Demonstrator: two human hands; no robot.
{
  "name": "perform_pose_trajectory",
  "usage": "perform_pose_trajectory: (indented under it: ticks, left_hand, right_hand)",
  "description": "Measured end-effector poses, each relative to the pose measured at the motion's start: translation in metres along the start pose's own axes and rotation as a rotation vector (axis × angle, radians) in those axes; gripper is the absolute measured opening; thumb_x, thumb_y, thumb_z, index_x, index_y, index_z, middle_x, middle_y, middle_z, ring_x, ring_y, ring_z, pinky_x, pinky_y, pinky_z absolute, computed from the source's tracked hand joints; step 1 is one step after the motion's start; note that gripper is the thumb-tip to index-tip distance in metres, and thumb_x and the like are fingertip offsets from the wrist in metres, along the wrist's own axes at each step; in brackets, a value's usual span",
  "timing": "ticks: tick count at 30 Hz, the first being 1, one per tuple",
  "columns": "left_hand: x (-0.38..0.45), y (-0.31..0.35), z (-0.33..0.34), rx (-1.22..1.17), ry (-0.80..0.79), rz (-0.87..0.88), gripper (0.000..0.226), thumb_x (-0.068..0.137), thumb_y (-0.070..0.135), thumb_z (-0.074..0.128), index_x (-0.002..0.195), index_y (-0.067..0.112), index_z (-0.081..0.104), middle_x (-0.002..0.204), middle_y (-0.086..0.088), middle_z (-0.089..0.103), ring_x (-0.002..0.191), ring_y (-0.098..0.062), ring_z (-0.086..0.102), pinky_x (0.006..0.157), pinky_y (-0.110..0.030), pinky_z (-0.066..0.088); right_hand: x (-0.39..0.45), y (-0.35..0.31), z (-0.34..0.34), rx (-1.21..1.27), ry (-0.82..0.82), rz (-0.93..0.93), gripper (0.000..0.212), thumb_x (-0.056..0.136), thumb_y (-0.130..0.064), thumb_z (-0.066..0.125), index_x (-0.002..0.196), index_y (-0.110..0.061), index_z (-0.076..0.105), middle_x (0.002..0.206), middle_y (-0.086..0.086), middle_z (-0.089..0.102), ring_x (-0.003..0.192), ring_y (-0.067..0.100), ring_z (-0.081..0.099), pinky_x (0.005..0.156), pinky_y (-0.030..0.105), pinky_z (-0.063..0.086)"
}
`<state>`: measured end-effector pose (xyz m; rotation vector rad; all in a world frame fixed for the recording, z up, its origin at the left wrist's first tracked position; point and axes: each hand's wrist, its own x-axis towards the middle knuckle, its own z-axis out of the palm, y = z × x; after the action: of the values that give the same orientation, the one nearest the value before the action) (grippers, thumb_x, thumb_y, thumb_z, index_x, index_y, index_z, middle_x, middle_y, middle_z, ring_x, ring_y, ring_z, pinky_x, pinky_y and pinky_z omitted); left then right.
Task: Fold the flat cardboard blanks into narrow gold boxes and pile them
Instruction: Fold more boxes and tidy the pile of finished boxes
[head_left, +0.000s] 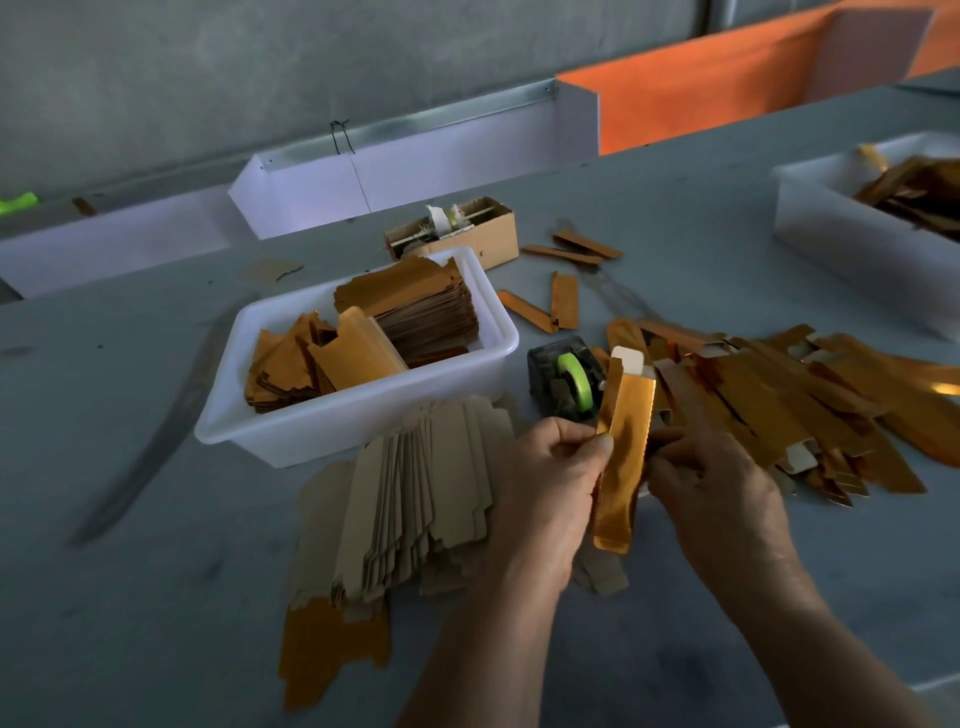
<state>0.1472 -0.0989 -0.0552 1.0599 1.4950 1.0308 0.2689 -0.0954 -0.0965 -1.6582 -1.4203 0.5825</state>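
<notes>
A narrow gold box (623, 452) stands nearly upright between both hands, its white top flap open. My left hand (545, 488) pinches its left edge with thumb and fingers. My right hand (722, 499) grips the right side from behind. A fanned stack of flat cardboard blanks (410, 493), brown side up, lies on the table just left of my left hand. To the right spreads a loose pile of folded gold boxes (810, 395).
A white tray (363, 415) behind the blanks holds more gold blanks. A tape dispenser with green tape (569, 382) sits beside it. Further back are a small cardboard box (467, 228), loose gold strips (563, 296), and a second white tray (831, 228) at the far right.
</notes>
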Motion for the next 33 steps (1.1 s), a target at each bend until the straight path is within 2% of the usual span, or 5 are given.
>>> perform_pose_trajectory:
  ticks: [5, 11, 16, 24, 33]
  left_hand:
    - [-0.005, 0.004, -0.003, 0.013, 0.017, 0.025, 0.009, 0.09, 0.024, 0.064, 0.081, 0.023, 0.062, 0.078, 0.005, 0.064, 0.057, -0.003, 0.058, 0.047, -0.011, 0.041]
    - [-0.023, 0.006, -0.013, -0.129, -0.07, -0.063, 0.004, 0.088, 0.011, 0.064, 0.087, 0.013, 0.067, 0.067, 0.003, 0.071, 0.055, -0.006, 0.067, 0.053, -0.019, 0.052]
    - [-0.032, 0.012, -0.02, -0.169, -0.087, -0.073, 0.004, 0.088, 0.008, 0.064, 0.087, 0.01, 0.067, 0.078, -0.004, 0.073, 0.066, -0.014, 0.072, 0.057, -0.022, 0.056]
    - [-0.039, 0.012, -0.026, -0.126, -0.066, -0.052, 0.003, 0.086, 0.009, 0.067, 0.088, 0.011, 0.067, 0.085, -0.005, 0.072, 0.073, -0.014, 0.073, 0.066, -0.028, 0.06]
    - [-0.041, 0.015, -0.029, -0.152, -0.156, -0.053, 0.005, 0.087, 0.003, 0.064, 0.089, 0.007, 0.068, 0.087, -0.01, 0.073, 0.077, -0.02, 0.073, 0.076, -0.035, 0.06]
  right_hand:
    - [-0.008, -0.01, -0.03, 0.357, -0.082, 0.1, 0.008, 0.086, -0.019, 0.06, 0.081, -0.024, 0.062, 0.085, 0.002, 0.064, 0.083, 0.02, 0.062, 0.077, 0.041, 0.053]
    - [-0.017, -0.033, -0.05, 0.447, -0.38, -0.03, 0.015, 0.081, -0.011, 0.062, 0.076, -0.024, 0.069, 0.081, -0.005, 0.068, 0.072, 0.006, 0.062, 0.06, 0.022, 0.049]
    - [-0.015, -0.043, -0.047, 0.342, -0.477, -0.106, 0.019, 0.083, -0.005, 0.062, 0.081, -0.022, 0.07, 0.081, -0.01, 0.067, 0.074, 0.003, 0.061, 0.06, 0.012, 0.048]
    - [-0.015, -0.05, -0.048, 0.226, -0.497, -0.134, 0.044, 0.081, -0.012, 0.065, 0.111, -0.041, 0.05, 0.079, -0.011, 0.067, 0.074, 0.004, 0.065, 0.059, 0.016, 0.05]
    - [-0.015, -0.053, -0.041, 0.171, -0.391, -0.058, 0.029, 0.078, -0.018, 0.07, 0.096, -0.027, 0.049, 0.073, -0.003, 0.069, 0.067, 0.005, 0.066, 0.057, 0.021, 0.05]
